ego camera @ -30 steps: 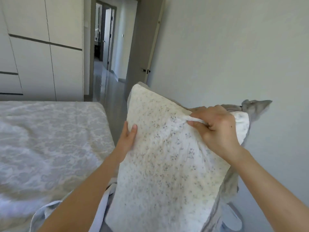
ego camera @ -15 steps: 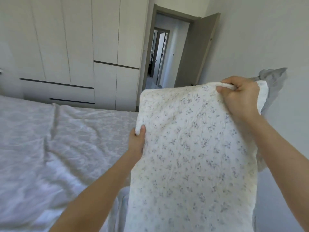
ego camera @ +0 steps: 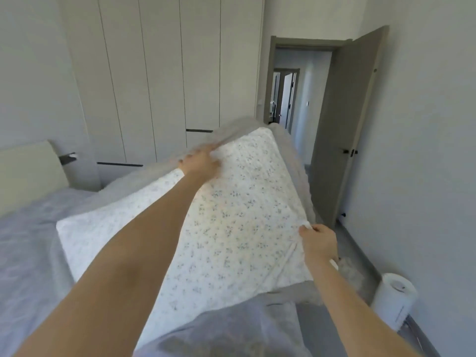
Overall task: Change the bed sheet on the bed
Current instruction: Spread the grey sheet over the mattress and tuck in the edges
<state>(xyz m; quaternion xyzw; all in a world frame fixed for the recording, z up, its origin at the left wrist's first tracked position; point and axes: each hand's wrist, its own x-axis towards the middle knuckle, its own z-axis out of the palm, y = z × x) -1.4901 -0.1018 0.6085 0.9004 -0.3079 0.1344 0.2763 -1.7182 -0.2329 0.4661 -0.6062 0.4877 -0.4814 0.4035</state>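
A moment ago you held the pillow upright near the wall; now it is swung flat over the bed, covering the sheet you must change. Your right hand pinches its near corner with curled fingers. Your left hand is blurred at the far edge, so I cannot tell its grip. The pillow's right edge sits at the bed's side above a white roll, and the open room is leftward.

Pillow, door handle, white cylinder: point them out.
Pillow (ego camera: pixel 244 228), head view, middle of its floral face.
Door handle (ego camera: pixel 350 152), head view, black lever on the door.
White cylinder (ego camera: pixel 389 305), head view, on its side wall.
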